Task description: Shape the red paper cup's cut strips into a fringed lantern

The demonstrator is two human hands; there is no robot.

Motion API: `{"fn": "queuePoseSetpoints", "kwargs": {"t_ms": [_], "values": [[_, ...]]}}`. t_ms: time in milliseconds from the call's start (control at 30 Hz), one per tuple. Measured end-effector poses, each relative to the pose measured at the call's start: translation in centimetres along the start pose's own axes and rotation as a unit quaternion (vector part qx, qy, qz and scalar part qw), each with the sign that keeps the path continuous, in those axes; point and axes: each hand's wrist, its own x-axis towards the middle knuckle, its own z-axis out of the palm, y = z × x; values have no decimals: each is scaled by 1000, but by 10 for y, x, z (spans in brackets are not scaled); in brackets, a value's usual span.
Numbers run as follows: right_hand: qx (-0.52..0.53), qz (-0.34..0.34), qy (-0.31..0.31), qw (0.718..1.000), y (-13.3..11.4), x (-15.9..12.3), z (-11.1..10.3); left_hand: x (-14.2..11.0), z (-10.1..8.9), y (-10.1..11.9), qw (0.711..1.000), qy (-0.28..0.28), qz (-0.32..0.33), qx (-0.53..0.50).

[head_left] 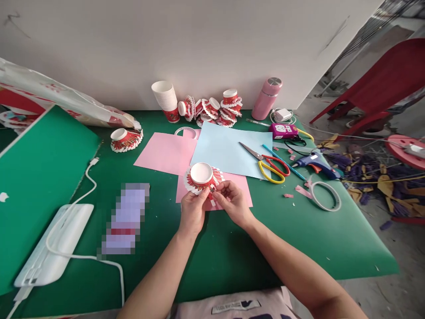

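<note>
A red and white paper cup (201,173), its side cut into strips that fan out, rests upside down over pink paper (239,182). My left hand (194,212) is closed on its near edge, thumb on top. My right hand (236,203) pinches at one of the strips on the cup's near right side, its thumb touching close to my left thumb. Both hands hide the near strips. Beyond the cup lies light blue paper (226,144), with red and yellow handled scissors (270,166) and a blue pencil-like stick (279,159) on its right side.
Several fringed cups (212,106), a paper cup stack (166,99) and a pink bottle (267,98) line the wall. At right lie a glue gun (314,163) and a tape roll (339,201). A white power bank (56,246) with cable and a blurred phone-like object (128,217) are left.
</note>
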Motion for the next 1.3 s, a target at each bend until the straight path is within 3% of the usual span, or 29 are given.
{"fn": "queuePoseSetpoints", "kwargs": {"t_ms": [300, 633, 733, 933, 1133, 1300], "values": [[-51, -91, -30, 994, 4, -1, -3, -2, 1, 2, 1000, 0, -25, 6], [-72, -117, -51, 989, 9, -1, -4, 0, 0, 1, 999, 26, -23, 4], [-110, -157, -46, 980, 8, -3, -4, 1, 0, 1, 999, 25, -23, -5], [-266, -299, -9, 916, 8, -3, -5, 3, -1, 2, 999, 35, -4, -21], [-381, -377, -7, 844, 10, -3, -5, 4, -3, 3, 998, 46, -17, -28], [-398, -397, -4, 827, 9, -2, -5, 3, -3, 3, 998, 36, -20, -37]]}}
